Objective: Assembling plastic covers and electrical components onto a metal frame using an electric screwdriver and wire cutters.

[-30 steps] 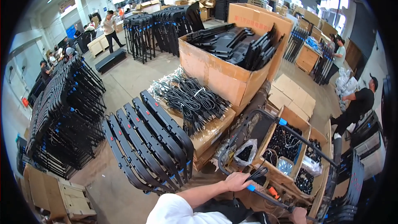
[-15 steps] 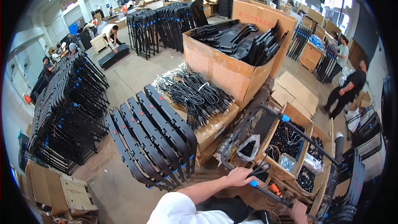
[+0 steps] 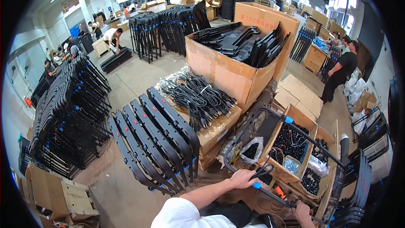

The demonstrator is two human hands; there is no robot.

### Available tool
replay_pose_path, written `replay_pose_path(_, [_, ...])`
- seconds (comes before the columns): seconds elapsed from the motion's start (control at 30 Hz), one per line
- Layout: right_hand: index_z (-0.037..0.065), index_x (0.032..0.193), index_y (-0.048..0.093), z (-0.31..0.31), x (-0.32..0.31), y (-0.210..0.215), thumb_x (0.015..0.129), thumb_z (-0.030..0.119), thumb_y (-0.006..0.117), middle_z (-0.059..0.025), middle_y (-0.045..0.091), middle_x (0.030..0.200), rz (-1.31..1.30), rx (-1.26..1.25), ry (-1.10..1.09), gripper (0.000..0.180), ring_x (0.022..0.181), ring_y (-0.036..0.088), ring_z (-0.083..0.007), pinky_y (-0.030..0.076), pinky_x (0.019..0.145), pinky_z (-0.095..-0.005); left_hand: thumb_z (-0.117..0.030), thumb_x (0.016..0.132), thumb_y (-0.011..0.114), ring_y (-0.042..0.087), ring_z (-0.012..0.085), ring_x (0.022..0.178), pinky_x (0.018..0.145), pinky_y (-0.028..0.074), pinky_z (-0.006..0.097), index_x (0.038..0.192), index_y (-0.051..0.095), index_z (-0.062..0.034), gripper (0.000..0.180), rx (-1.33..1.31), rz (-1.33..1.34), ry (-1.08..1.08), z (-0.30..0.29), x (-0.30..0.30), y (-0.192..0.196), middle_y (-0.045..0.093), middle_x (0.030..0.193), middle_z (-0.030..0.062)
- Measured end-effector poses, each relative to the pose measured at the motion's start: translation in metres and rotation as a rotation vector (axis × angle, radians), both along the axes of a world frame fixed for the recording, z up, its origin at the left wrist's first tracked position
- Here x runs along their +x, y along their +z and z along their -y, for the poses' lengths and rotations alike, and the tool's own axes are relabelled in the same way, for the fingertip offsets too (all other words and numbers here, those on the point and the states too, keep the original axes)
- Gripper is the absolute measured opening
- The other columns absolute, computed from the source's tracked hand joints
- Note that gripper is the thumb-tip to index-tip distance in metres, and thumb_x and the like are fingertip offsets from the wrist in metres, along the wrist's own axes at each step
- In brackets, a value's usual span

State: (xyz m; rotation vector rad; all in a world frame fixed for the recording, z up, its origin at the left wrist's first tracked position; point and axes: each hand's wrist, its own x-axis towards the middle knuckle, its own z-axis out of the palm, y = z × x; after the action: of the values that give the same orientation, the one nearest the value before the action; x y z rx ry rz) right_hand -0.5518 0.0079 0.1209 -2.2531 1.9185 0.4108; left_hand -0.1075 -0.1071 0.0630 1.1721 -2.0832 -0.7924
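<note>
A black tubular frame (image 3: 273,195) with blue clips is tilted across wooden parts bins at the lower right. My left hand (image 3: 243,179) is closed around its near tube, beside a blue clip (image 3: 256,185). A loop of black cable (image 3: 264,170) sticks up by those fingers; whether they pinch it too, I cannot tell. Farther right along the same tube, my right hand (image 3: 303,213) grips the frame, its fingers partly hidden. Below the tube lies an orange-and-black tool (image 3: 279,192).
Wooden bins (image 3: 300,173) hold small black parts and bagged hardware. Bundled black cables (image 3: 202,95) rest on a carton beside a big cardboard box (image 3: 221,65) of black panels. Black frames with red switches (image 3: 154,139) stand to the left. A person in black (image 3: 344,71) stands at the right.
My hands and the frame have hardly moved. At the right, the person in black has straightened up and shifted farther away. The crouching person at the far left has moved slightly.
</note>
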Motion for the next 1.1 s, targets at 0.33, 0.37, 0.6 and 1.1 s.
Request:
replay_pose_path(0.33, [-0.004, 0.103, 0.064, -0.007, -0.004, -0.008, 0.088, 0.051, 0.070, -0.0203, 0.073, 0.078, -0.111, 0.009, -0.097, 0.057, 0.076, 0.075, -0.0399, 0.060, 0.073, -0.0503, -0.040, 0.099, 0.063, 0.068, 0.0453, 0.085, 0.074, 0.053, 0.056, 0.099, 0.059, -0.0059, 0.034, 0.005, -0.002, 0.004, -0.001, 0.000, -0.001, 0.069, 0.086, 0.0226])
replay_pose_path(0.37, [-0.004, 0.103, 0.064, -0.003, -0.006, -0.004, 0.088, 0.051, 0.070, -0.0203, 0.073, 0.078, -0.111, 0.009, -0.097, 0.057, 0.076, 0.075, -0.0399, 0.060, 0.073, -0.0503, -0.040, 0.099, 0.062, 0.068, 0.0451, 0.085, 0.074, 0.053, 0.056, 0.099, 0.060, -0.0060, 0.034, 0.016, 0.009, 0.007, -0.002, 0.001, 0.002, 0.069, 0.086, 0.0225])
replay_pose_path(0.6, [0.000, 0.098, 0.067, 0.002, -0.024, -0.034, 0.081, 0.049, 0.074, -0.0210, 0.074, 0.079, -0.131, -0.011, -0.101, 0.052, 0.074, 0.075, -0.0404, 0.060, 0.071, -0.0507, -0.042, 0.099, 0.062, 0.069, 0.0446, 0.085, 0.074, 0.053, 0.055, 0.098, 0.059, -0.0057, 0.037, -0.006, 0.018, 0.009, 0.001, -0.002, 0.000, 0.069, 0.086, 0.0223])
replay_pose_path(1.1, [-0.002, 0.110, 0.060, 0.010, 0.004, 0.004, 0.094, 0.042, 0.062, -0.0266, 0.073, 0.086, 0.114, 0.018, -0.162, 0.047, 0.085, 0.073, -0.0438, 0.058, 0.079, -0.0538, -0.041, 0.099, 0.062, 0.069, 0.0453, 0.090, 0.078, 0.054, 0.056, 0.103, 0.060, -0.0068, 0.034, 0.030, 0.035, -0.026, 0.004, 0.002, 0.000, 0.072, 0.092, 0.0220])
